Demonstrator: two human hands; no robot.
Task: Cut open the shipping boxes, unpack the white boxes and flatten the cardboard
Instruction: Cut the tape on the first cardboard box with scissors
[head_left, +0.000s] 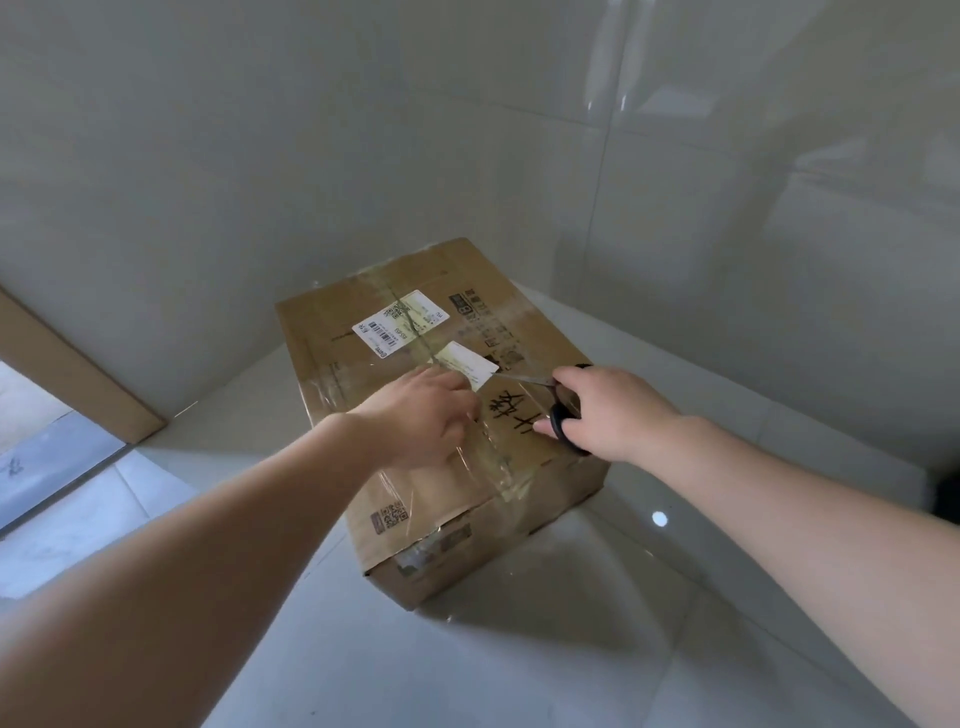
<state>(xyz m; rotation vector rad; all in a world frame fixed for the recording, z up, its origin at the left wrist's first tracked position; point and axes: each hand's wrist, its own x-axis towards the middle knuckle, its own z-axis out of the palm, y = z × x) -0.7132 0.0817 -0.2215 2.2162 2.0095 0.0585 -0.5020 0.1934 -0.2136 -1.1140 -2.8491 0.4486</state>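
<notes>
Tiled floor (519, 649): on the box (415, 499), left hand (421, 415) presses flat; right hand (608, 415) grips scissors (545, 387). Cutting step; next, slit the tape (498, 467).

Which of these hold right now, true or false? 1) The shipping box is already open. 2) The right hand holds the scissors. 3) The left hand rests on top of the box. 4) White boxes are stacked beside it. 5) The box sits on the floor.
1) The shipping box is already open: false, its flaps are closed and taped.
2) The right hand holds the scissors: true.
3) The left hand rests on top of the box: true.
4) White boxes are stacked beside it: false, none are in view.
5) The box sits on the floor: true.
</notes>
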